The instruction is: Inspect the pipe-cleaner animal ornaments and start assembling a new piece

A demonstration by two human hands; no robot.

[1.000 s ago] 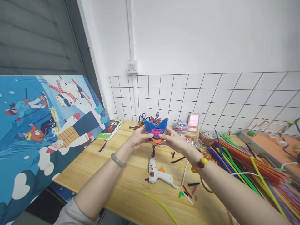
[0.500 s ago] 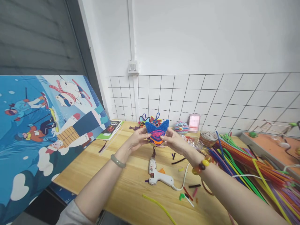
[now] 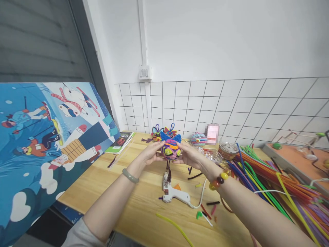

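Observation:
Between both hands, above the table, I hold a colourful pipe-cleaner animal-head ornament (image 3: 171, 146) with blue pointed ears, orange and pink bands and yellow round eyes. A dark tassel (image 3: 168, 173) hangs from its underside. My left hand (image 3: 152, 153) grips its left side, and my right hand (image 3: 189, 155) grips the right, fingers closed on the edges. Just below lies a white hot glue gun (image 3: 177, 195) on the wooden table. Close behind stand two similar ornaments with hanging loops, a black-and-multicoloured one (image 3: 156, 135) and a red-yellow one (image 3: 172, 130), the latter partly covered.
Bundles of coloured pipe cleaners (image 3: 277, 178) cover the right side. Clear round containers (image 3: 213, 156), a striped ornament (image 3: 197, 138) and books (image 3: 120, 142) line the back. Pipe-cleaner scraps (image 3: 206, 212) lie right of the glue gun. A large illustrated board (image 3: 84, 140) leans at left.
The held ornament has tilted, so its yellow-eyed front now shows where the banded top showed before. Its tassel now hangs in front of the glue gun's end.

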